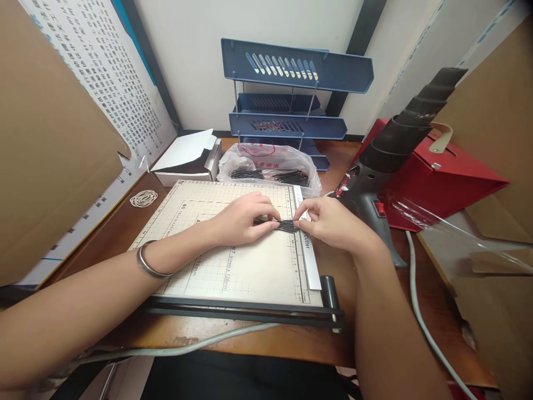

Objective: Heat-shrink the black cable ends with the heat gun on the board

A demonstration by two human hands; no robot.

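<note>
On the cream paper cutter (250, 272), printed with grid lines and sizes, lies a small bundle of thin black strands (286, 225). My left hand (250, 219) rests on the board and pinches the bundle from the left between thumb and fingers. From the other side, my right hand (328, 222) closes thumb and fingertips at the strands' right ends, above the cutter's white edge strip (310, 261). Part of the bundle is hidden under my left fingers. Behind the board, a clear plastic bag (266, 155) holds more black strands.
A blue tiered tray rack (291, 125) stands at the back. To the right are a black heat gun (378, 166), a red box (453, 172) and a grey cable (416, 300). At left sit a white box (187, 158) and a coil of pale cord (144, 198).
</note>
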